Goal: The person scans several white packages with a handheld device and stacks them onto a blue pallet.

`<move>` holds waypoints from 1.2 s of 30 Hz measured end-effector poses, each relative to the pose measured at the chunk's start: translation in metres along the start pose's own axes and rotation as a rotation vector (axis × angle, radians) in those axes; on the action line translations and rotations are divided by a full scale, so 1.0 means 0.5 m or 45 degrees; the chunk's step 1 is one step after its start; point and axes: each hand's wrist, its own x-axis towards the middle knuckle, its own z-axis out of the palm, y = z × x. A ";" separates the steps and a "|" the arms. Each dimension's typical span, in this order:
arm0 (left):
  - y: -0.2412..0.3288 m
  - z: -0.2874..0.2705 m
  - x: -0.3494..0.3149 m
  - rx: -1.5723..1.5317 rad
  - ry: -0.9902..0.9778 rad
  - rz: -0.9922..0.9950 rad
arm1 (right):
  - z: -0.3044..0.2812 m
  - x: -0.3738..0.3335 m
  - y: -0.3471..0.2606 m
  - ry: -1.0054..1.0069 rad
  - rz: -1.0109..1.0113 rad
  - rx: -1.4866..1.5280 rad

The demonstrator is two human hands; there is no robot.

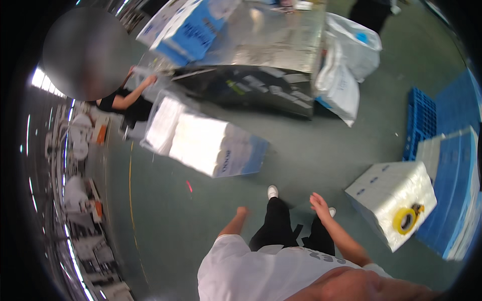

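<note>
My left hand (243, 210) hangs in front of me over the floor, smeared by motion, and its finger position is hidden. To its right, my right hand (320, 203) is held low with fingers stretched out and nothing in it. Ahead and to the left of my hands is a long clear plastic bag (160, 143) around white, roll-shaped goods (197, 143) with a blue-printed end. Another person's hands (149, 80) are at the bag's far end. At the right, nearest my right hand, stands a white wrapped pack (381, 190) with a yellow tape roll (404, 220) on it.
A metal-topped table (281, 42) stands ahead, bearing blue and white packs (188, 32). White sacks (341, 75) lean at its right end. Farther right are a blue pallet (420, 118) and a blue-and-white stack (454, 185). Machines (78, 193) line the left side.
</note>
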 end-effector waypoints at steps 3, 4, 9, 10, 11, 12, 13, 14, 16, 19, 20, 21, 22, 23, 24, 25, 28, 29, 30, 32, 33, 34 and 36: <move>-0.079 -0.163 0.040 -0.400 0.310 0.235 | 0.195 0.159 -0.054 -0.335 -0.155 -0.449; -0.093 -0.204 0.049 -0.598 0.376 0.278 | 0.270 0.208 -0.087 -0.391 -0.194 -0.557; 0.160 -0.372 -0.013 -1.378 0.395 0.351 | 0.636 0.463 -0.248 -0.143 -1.104 -1.304; 0.177 -0.400 -0.018 -1.467 0.462 0.374 | 0.709 0.494 -0.278 -0.144 -1.388 -1.395; 0.194 -0.414 -0.023 -1.431 0.632 0.553 | 0.781 0.513 -0.307 -0.231 -1.461 -1.401; 0.220 -0.423 -0.033 -1.374 0.794 0.737 | 0.844 0.530 -0.328 -0.304 -1.532 -1.403; 0.246 -0.433 -0.046 -1.304 0.953 0.923 | 0.896 0.549 -0.333 -0.300 -1.479 -1.490; 0.269 -0.444 -0.062 -1.244 0.937 0.982 | 0.939 0.568 -0.327 -0.293 -1.416 -1.581; 0.283 -0.459 -0.085 -1.136 0.928 1.086 | 0.999 0.577 -0.303 -0.274 -1.269 -1.793; 0.316 -0.450 -0.107 -0.955 0.859 0.804 | 1.036 0.583 -0.293 -0.222 -0.991 -2.115; 0.324 -0.447 -0.127 -0.918 0.857 0.750 | 1.034 0.587 -0.296 -0.249 -0.877 -2.201; 0.339 -0.446 -0.145 -0.878 0.852 0.705 | 1.030 0.593 -0.306 -0.265 -0.762 -2.281; 0.345 -0.437 -0.155 -0.835 0.850 0.661 | 1.028 0.596 -0.307 -0.282 -0.880 -2.363; 0.348 -0.416 -0.157 -0.884 0.823 0.681 | 1.022 0.604 -0.316 -0.345 -0.798 -2.333; 0.345 -0.389 -0.149 -0.933 0.802 0.701 | 1.025 0.604 -0.332 -0.411 -0.722 -2.297; 0.348 -0.373 -0.154 -0.972 0.777 0.725 | 1.024 0.609 -0.344 -0.467 -0.640 -2.253; 0.366 -0.353 -0.198 -1.258 0.331 0.632 | 1.000 0.629 -0.353 -0.629 -0.500 -2.130; 0.375 -0.351 -0.213 -1.398 0.118 0.571 | 0.989 0.640 -0.354 -0.662 -0.398 -2.041; 0.374 -0.347 -0.203 -1.332 0.037 0.573 | 0.982 0.648 -0.355 -0.697 -0.308 -1.947; 0.374 -0.336 -0.181 -1.145 0.286 0.678 | 0.980 0.642 -0.355 -0.627 -0.431 -1.855; 0.370 -0.336 -0.165 -1.050 0.413 0.723 | 0.981 0.628 -0.344 -0.519 -0.628 -1.846; 0.363 -0.335 -0.151 -0.946 0.623 0.748 | 0.980 0.618 -0.343 -0.397 -0.824 -1.829; 0.342 -0.327 -0.144 -0.724 1.021 0.782 | 0.977 0.608 -0.346 -0.267 -1.046 -1.641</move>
